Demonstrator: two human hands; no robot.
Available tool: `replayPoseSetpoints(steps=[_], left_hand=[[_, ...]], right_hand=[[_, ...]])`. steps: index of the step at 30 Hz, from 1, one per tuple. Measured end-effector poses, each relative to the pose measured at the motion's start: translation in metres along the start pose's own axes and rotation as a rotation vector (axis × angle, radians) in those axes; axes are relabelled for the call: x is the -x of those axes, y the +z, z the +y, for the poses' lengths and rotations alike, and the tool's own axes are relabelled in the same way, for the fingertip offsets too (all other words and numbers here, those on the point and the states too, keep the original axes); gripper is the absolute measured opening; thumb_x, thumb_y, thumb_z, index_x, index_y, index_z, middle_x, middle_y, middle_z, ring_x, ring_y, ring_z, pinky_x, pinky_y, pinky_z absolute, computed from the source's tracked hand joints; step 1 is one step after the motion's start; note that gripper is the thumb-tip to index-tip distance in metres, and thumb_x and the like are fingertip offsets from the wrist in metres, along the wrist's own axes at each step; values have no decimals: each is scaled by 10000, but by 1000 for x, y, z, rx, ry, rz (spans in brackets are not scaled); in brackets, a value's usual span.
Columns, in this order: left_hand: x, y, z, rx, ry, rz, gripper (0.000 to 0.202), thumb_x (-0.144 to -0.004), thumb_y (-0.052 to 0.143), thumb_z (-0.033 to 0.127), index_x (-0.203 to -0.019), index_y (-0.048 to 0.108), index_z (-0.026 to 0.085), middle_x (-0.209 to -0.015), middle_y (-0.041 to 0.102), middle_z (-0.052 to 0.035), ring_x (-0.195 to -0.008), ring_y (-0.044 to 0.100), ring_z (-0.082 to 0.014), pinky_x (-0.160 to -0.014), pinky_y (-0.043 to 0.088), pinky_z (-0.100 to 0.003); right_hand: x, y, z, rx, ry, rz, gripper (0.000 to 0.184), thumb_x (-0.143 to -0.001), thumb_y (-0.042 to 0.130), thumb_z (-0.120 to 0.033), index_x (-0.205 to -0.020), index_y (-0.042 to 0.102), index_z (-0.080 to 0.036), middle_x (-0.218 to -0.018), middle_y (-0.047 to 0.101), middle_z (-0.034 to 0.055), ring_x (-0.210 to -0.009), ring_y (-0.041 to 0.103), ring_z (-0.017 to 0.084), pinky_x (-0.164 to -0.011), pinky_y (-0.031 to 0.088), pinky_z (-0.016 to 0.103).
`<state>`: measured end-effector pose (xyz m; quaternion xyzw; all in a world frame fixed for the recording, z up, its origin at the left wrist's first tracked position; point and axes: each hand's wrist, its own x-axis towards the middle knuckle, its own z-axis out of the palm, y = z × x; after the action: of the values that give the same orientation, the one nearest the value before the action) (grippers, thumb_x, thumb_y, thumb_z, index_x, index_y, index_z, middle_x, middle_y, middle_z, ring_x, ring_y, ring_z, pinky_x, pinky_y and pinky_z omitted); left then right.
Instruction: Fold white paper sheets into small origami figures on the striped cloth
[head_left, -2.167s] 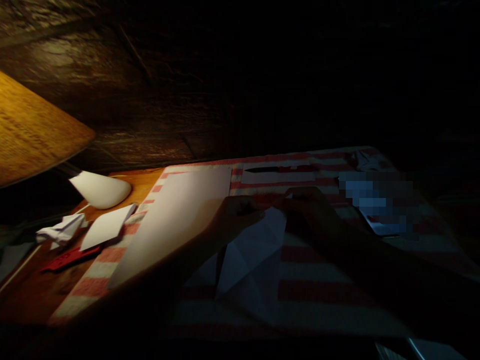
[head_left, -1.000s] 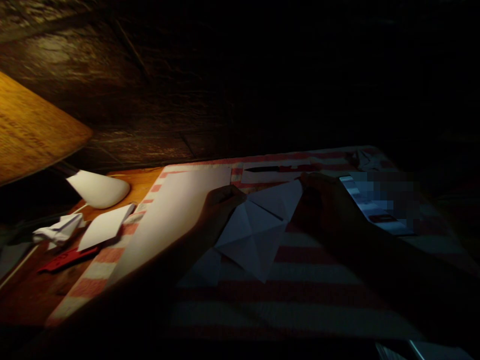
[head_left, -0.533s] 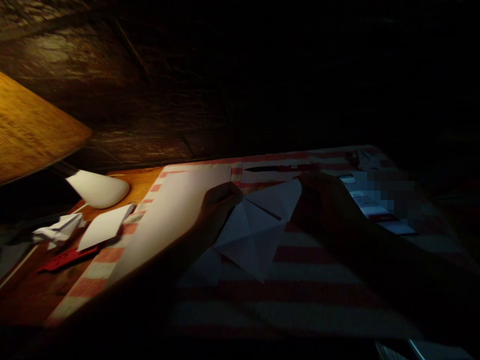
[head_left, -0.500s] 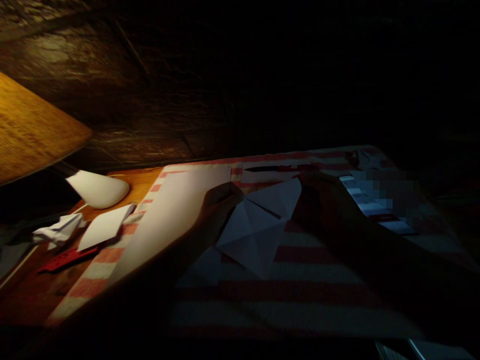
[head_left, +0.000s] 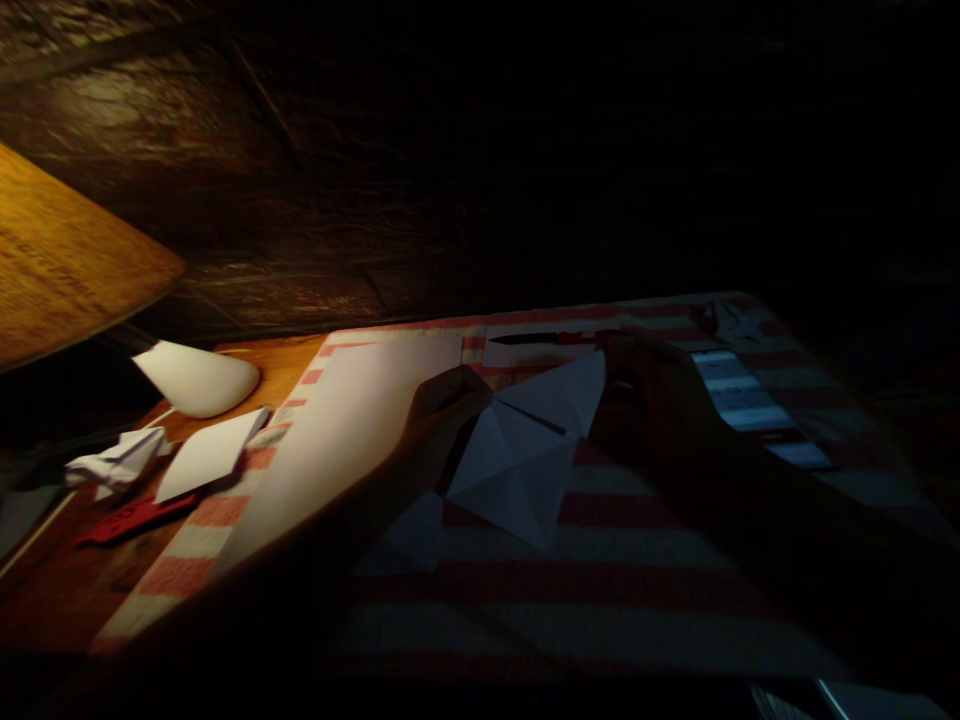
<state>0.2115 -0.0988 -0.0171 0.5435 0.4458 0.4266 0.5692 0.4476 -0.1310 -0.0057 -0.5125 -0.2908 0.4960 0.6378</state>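
Nearest, the striped cloth [head_left: 600, 610] ended at a dark front edge, and several red and white bands showed between that edge and the folded paper [head_left: 517, 465], leaving some room for moving toward the person. A second sheet [head_left: 412, 540] lay low on the left, beside the left forearm. Both hands held the folded paper over the middle of the cloth. One corner pointed back toward the person, while its long axis ran from the near left corner up to the far right one (a dark slit crossed its far half). The left hand [head_left: 446, 400] pinched the far left edge between thumb and fingers. The right hand [head_left: 649, 370] had its fingertips closed on the far right corner, though shadow hid how each finger lay. Just right of that hand, a lit phone [head_left: 757, 410] narrowed the room. Past the left hand, a large white sheet [head_left: 345, 430] reached the cloth's left edge. Farther off, near the cloth's back edge, a knife [head_left: 525, 339] pointed its dark blade left. Behind everything rose a dim wall [head_left: 150, 120].
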Motion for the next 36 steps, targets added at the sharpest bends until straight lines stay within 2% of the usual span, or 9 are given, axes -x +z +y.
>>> replayPoseSetpoints(steps=[7,13,16,21,23,25,30,33,36], left_hand=[[3,2,3,50,-25,-1,159,-688,720,237,-651,572,192,-541,455,54,-475,400,-86,-460,232,-222],[2,3,5,59,-25,23,166,-681,713,246,-657,559,189,-558,461,55,-480,412,-84,-460,251,-212],[0,3,7,112,-33,59,182,-704,718,255,-669,553,188,-549,467,62,-471,413,-79,-461,275,-205],[-2,4,9,167,-61,72,193,-743,736,271,-691,574,181,-570,526,53,-479,454,-79,-462,311,-200],[-2,4,6,177,-60,63,190,-750,744,270,-702,585,177,-581,542,51,-488,469,-78,-467,321,-196],[-3,3,3,173,-59,48,188,-762,744,272,-712,590,177,-583,544,52,-491,473,-76,-475,332,-193],[-4,1,-2,43,16,-102,181,-756,777,262,-858,653,179,-819,666,-1,-709,624,-127,-617,468,-220],[1,3,0,-9,126,-270,371,-704,838,226,-1022,649,188,-1027,676,-39,-951,662,-186,-796,534,-269],[6,7,-2,-35,239,-379,550,-690,869,172,-1164,595,220,-1139,650,-54,-1065,645,-202,-895,542,-292]], right_hand=[[3,-2,-2,-136,142,2,50,-734,749,-244,-725,711,-275,-730,680,10,-719,635,199,-664,513,349],[-5,-7,4,-30,-9,14,19,-754,758,-270,-755,740,-265,-868,732,37,-804,667,209,-725,532,362],[-9,-8,6,-14,14,-10,59,-791,741,-335,-782,740,-276,-932,754,55,-864,687,240,-736,556,364],[2,0,5,-145,258,-302,176,-821,690,-345,-955,752,-250,-1003,768,61,-876,720,253,-787,579,402],[8,4,5,-142,266,-382,195,-809,703,-314,-977,758,-231,-992,772,63,-844,721,237,-787,575,388],[12,6,7,-96,237,-383,170,-791,739,-293,-942,759,-219,-964,772,62,-821,713,225,-773,566,367],[12,5,13,101,183,-350,167,-790,782,-358,-843,743,-205,-805,739,42,-664,648,176,-601,482,303],[14,6,14,130,149,-369,200,-806,770,-392,-769,699,-209,-658,659,-7,-541,559,131,-518,394,276],[16,8,15,185,114,-382,216,-809,775,-397,-771,688,-203,-655,647,-12,-551,551,128,-518,381,271]])
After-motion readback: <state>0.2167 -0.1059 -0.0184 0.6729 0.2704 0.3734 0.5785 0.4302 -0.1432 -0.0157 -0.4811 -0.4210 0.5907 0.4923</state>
